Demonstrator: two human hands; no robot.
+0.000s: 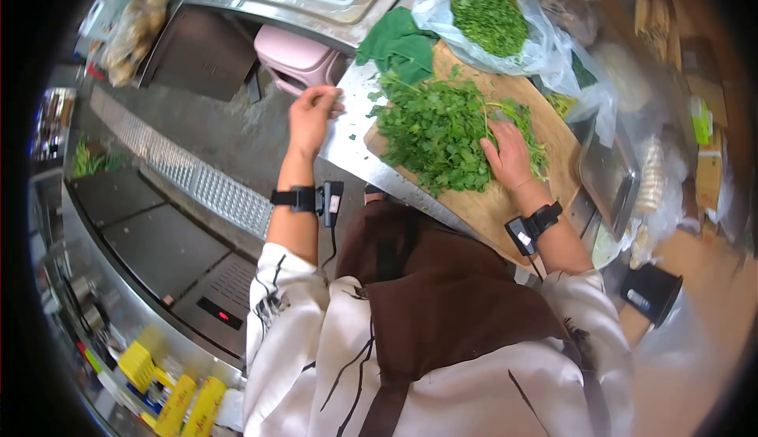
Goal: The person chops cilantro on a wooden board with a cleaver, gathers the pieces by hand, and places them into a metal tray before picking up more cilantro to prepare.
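A leafy heap of cilantro (442, 133) lies on a round wooden cutting board (557, 141). My right hand (509, 155) rests over the stem side of the heap, its fingers curled around some of the cilantro and the thumb apart. Off to the left, my left hand (312, 117) hovers by the edge of the steel table (347, 141), away from the heap. Its fingers are pinched together, and whatever may be between them is too small to make out. Chopped greens (489, 20) fill a plastic bag (438, 7) beyond the board.
A green cloth (399, 46) lies at the board's far left edge. On the right stands a metal tray (609, 172) among plastic bags. Below the table's left side is a pink bin (296, 56). A metal drain grate (185, 165) crosses the floor.
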